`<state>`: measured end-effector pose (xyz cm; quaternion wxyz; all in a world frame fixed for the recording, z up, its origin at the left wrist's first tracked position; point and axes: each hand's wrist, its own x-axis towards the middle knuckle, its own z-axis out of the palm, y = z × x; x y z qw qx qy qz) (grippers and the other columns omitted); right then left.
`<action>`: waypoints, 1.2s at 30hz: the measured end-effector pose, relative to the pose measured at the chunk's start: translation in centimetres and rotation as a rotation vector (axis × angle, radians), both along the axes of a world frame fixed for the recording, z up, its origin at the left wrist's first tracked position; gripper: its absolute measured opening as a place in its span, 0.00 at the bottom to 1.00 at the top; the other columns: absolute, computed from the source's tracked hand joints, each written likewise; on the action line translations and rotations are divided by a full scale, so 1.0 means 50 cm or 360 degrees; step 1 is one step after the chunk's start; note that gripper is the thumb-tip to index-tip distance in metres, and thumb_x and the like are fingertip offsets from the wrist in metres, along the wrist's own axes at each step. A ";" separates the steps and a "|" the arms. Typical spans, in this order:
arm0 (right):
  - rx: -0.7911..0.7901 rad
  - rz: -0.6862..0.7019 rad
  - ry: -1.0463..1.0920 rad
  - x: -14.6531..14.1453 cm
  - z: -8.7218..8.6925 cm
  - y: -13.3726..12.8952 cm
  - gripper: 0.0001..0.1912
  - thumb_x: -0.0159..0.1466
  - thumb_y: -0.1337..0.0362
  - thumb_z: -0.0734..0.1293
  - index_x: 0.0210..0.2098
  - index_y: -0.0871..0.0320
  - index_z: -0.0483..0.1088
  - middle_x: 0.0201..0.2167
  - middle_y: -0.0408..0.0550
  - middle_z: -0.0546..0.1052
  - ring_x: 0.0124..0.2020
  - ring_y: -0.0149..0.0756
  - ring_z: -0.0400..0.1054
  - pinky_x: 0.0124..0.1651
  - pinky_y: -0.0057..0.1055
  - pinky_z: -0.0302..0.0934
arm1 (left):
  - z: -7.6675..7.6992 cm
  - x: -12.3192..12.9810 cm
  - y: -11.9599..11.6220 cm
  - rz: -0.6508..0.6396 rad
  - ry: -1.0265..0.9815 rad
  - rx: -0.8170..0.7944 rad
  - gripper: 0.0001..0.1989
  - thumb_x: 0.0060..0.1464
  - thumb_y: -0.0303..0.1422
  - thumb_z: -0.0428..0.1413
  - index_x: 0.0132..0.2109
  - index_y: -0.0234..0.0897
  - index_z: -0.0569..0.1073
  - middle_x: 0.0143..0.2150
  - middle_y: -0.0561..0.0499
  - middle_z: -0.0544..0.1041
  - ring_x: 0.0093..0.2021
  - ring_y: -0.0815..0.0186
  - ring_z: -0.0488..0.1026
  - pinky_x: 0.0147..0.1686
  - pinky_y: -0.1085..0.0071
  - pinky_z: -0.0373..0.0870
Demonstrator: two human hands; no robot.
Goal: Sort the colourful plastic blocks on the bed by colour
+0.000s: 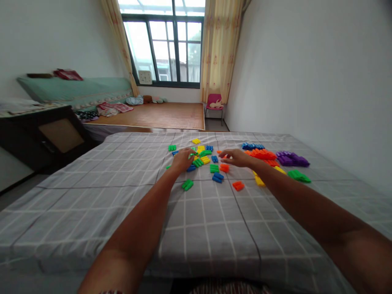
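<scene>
Small ribbed plastic building blocks in green, blue, yellow and orange lie scattered on the checked bedspread (190, 220) between my hands. My left hand (183, 160) is closed at the left of this scatter, its fingertips on a green block (193, 154). A blue block (191, 168) lies just under that hand. My right hand (236, 158) hovers at the right side, thumb and fingers apart, with a bit of orange showing between them. Below its fingertips is an orange block (224, 168). A blue block (214, 159) lies just left of them.
On the right are sorted rows of blocks: blue (252, 146), orange (260, 154), purple (292, 159), green (299, 176) and yellow (259, 179). A white wall (321, 73) runs along the right. Beyond stand a second bed (165, 114), a pink chair (214, 100) and a dark cabinet (27, 134).
</scene>
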<state>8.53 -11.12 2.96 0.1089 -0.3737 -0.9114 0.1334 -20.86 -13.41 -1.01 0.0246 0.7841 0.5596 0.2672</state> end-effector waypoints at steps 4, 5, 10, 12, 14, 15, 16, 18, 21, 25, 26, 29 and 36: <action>-0.0135 0.0049 -0.0143 0.013 0.003 0.002 0.24 0.57 0.66 0.68 0.54 0.54 0.70 0.49 0.50 0.75 0.44 0.37 0.71 0.44 0.30 0.63 | -0.006 -0.012 -0.005 0.0101 0.0238 -0.0083 0.17 0.56 0.35 0.52 0.51 0.39 0.76 0.54 0.44 0.75 0.56 0.55 0.69 0.56 0.61 0.63; -0.0163 0.0084 -0.0212 0.012 -0.001 0.000 0.27 0.55 0.67 0.69 0.55 0.53 0.69 0.50 0.49 0.75 0.44 0.38 0.71 0.44 0.30 0.63 | -0.006 -0.013 -0.010 0.0110 0.0307 -0.0103 0.17 0.56 0.36 0.52 0.51 0.39 0.76 0.53 0.44 0.76 0.55 0.55 0.70 0.56 0.60 0.64; -0.0170 0.0040 -0.0257 0.001 -0.030 -0.015 0.22 0.56 0.61 0.70 0.50 0.54 0.73 0.44 0.48 0.78 0.40 0.38 0.72 0.40 0.29 0.62 | 0.009 -0.013 -0.025 0.0269 0.0416 -0.0219 0.15 0.53 0.32 0.53 0.47 0.43 0.78 0.49 0.46 0.78 0.50 0.56 0.73 0.50 0.63 0.69; -0.0151 0.0001 -0.0207 0.001 -0.042 -0.020 0.21 0.58 0.55 0.68 0.49 0.56 0.73 0.42 0.49 0.78 0.38 0.38 0.72 0.39 0.29 0.62 | 0.013 -0.006 -0.025 0.0348 0.0363 -0.0183 0.16 0.52 0.28 0.52 0.46 0.43 0.79 0.52 0.47 0.76 0.52 0.57 0.72 0.51 0.64 0.68; -0.0097 -0.0008 -0.0176 0.004 -0.052 -0.028 0.23 0.58 0.55 0.68 0.51 0.57 0.72 0.43 0.51 0.77 0.37 0.38 0.72 0.39 0.30 0.61 | 0.011 0.006 -0.023 0.0289 0.0283 -0.0125 0.17 0.53 0.26 0.51 0.47 0.42 0.78 0.53 0.47 0.76 0.53 0.59 0.72 0.53 0.65 0.67; -0.0074 -0.0007 -0.0167 0.006 -0.056 -0.033 0.24 0.58 0.57 0.69 0.52 0.58 0.71 0.42 0.51 0.77 0.37 0.38 0.72 0.39 0.30 0.61 | 0.008 0.014 -0.022 0.0192 0.0250 -0.0114 0.16 0.55 0.27 0.50 0.47 0.41 0.78 0.52 0.47 0.76 0.52 0.60 0.72 0.53 0.66 0.67; -0.0061 -0.0001 -0.0158 0.007 -0.059 -0.038 0.24 0.58 0.59 0.69 0.53 0.58 0.70 0.42 0.51 0.78 0.36 0.38 0.72 0.39 0.29 0.61 | 0.004 0.022 -0.022 0.0066 0.0230 -0.0114 0.16 0.56 0.29 0.50 0.48 0.40 0.78 0.51 0.47 0.77 0.52 0.61 0.72 0.54 0.66 0.66; -0.0033 0.0020 -0.0123 0.010 -0.062 -0.048 0.24 0.57 0.63 0.69 0.54 0.58 0.70 0.40 0.51 0.78 0.36 0.38 0.72 0.38 0.29 0.61 | -0.006 0.036 -0.022 -0.0167 0.0228 -0.0106 0.15 0.57 0.33 0.51 0.49 0.40 0.77 0.50 0.47 0.77 0.52 0.60 0.72 0.56 0.65 0.65; 0.0030 0.0055 -0.0013 0.026 -0.051 -0.048 0.23 0.58 0.64 0.69 0.53 0.58 0.70 0.41 0.51 0.78 0.37 0.38 0.72 0.40 0.30 0.62 | -0.022 0.043 -0.022 -0.0296 0.0247 -0.0038 0.16 0.55 0.36 0.54 0.50 0.41 0.75 0.53 0.46 0.75 0.55 0.58 0.70 0.58 0.61 0.63; 0.0053 -0.0185 0.0148 0.112 0.000 -0.016 0.21 0.60 0.57 0.68 0.51 0.56 0.70 0.42 0.50 0.78 0.37 0.35 0.73 0.39 0.28 0.63 | -0.035 0.026 -0.011 -0.0358 0.0171 -0.0020 0.16 0.55 0.36 0.53 0.50 0.40 0.76 0.53 0.45 0.75 0.55 0.57 0.70 0.58 0.59 0.63; 0.0083 -0.0302 0.0164 0.147 0.015 -0.007 0.20 0.60 0.56 0.68 0.50 0.56 0.71 0.42 0.49 0.78 0.38 0.35 0.72 0.39 0.28 0.63 | -0.036 0.021 -0.006 -0.0375 0.0157 -0.0027 0.16 0.55 0.36 0.53 0.50 0.40 0.76 0.53 0.45 0.76 0.55 0.57 0.70 0.58 0.59 0.63; 0.0187 -0.0614 0.0159 0.265 0.054 0.010 0.19 0.58 0.55 0.68 0.47 0.55 0.73 0.41 0.48 0.79 0.37 0.37 0.72 0.40 0.29 0.64 | -0.039 0.013 0.004 -0.0401 0.0156 -0.0043 0.17 0.55 0.36 0.53 0.50 0.39 0.76 0.52 0.45 0.76 0.54 0.57 0.71 0.57 0.58 0.64; 0.0078 -0.0782 0.0006 0.420 0.029 0.015 0.17 0.55 0.56 0.69 0.43 0.56 0.75 0.34 0.47 0.79 0.33 0.36 0.71 0.36 0.28 0.64 | -0.037 0.016 0.005 -0.0383 0.0159 -0.0033 0.18 0.55 0.38 0.52 0.51 0.40 0.75 0.52 0.45 0.76 0.54 0.56 0.71 0.57 0.57 0.64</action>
